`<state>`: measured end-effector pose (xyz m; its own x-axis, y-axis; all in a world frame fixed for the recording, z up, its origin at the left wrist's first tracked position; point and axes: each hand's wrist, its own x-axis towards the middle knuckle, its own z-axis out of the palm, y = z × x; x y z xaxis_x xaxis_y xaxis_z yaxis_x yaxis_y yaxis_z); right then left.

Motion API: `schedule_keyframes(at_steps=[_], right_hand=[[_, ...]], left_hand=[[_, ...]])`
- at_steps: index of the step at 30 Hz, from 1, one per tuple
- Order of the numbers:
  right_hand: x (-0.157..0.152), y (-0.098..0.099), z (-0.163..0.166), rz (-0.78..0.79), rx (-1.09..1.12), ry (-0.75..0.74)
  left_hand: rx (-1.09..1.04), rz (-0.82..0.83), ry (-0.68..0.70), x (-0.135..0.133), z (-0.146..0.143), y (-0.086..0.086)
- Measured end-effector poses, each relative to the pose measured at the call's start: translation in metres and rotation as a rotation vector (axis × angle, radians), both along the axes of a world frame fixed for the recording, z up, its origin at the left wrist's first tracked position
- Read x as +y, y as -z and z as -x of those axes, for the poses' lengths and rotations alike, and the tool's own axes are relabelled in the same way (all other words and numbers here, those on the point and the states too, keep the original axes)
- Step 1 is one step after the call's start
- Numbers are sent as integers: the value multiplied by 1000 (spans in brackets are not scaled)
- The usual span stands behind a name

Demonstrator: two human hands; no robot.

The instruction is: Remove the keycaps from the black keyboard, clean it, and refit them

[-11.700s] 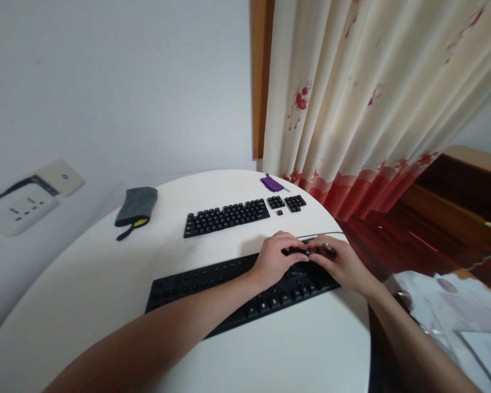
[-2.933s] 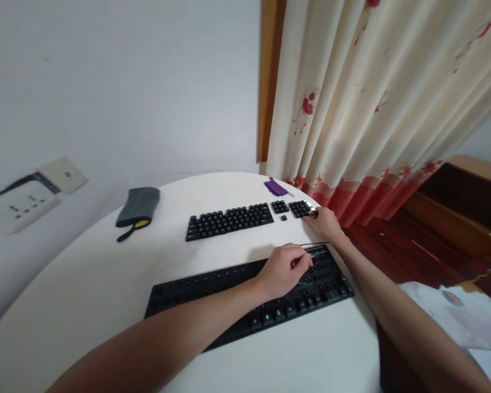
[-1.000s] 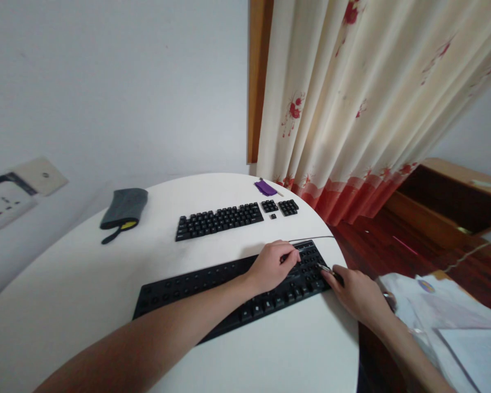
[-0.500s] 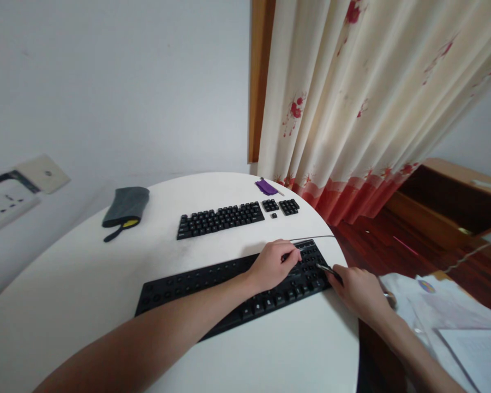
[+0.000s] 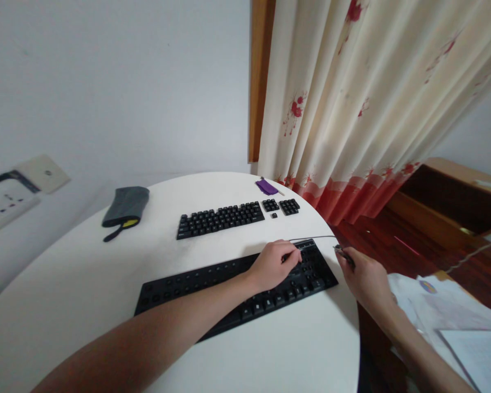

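Note:
A long black keyboard [image 5: 175, 281] lies aslant on the white table, its far rows showing bare key sockets and its near row still capped. Across its right half rests my left hand [image 5: 273, 266], fingers curled and closed; whatever they hold, if anything, is hidden. Off the keyboard's right end, over the table edge, my right hand [image 5: 367, 277] is closed around a small dark tool [image 5: 344, 254] with a metal tip pointing left. Its exact kind is unclear. Behind the keyboard, loose black keycaps [image 5: 221, 219] are laid out in keyboard order.
A grey cloth pouch [image 5: 126, 206] lies at the left on the white table [image 5: 77, 305]. A purple cloth item [image 5: 266, 186] is near the back edge, and a thin cable [image 5: 317, 236] runs behind the keyboard. Papers and white plastic [image 5: 454, 305] sit at the lower right.
My right hand has lifted the tool off the keyboard's right side and drawn it right and away from me, beyond the keyboard's end. The left hand stays in place.

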<state>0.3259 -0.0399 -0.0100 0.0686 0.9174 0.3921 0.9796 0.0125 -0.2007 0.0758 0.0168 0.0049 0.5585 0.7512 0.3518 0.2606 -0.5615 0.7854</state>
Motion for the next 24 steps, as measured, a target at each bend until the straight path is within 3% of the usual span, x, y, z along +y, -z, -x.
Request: schedule_keyframes(at_steps=[6,13,24], right_hand=[[69,-27,9,-87,301,-24],[153,-14,27,138,169,140],[164,0,38,256,81,162]], left_hand=[[15,7,-12,0,0,-1],[0,-2,-3,0,0,-1],[0,16,26,1,1,1]])
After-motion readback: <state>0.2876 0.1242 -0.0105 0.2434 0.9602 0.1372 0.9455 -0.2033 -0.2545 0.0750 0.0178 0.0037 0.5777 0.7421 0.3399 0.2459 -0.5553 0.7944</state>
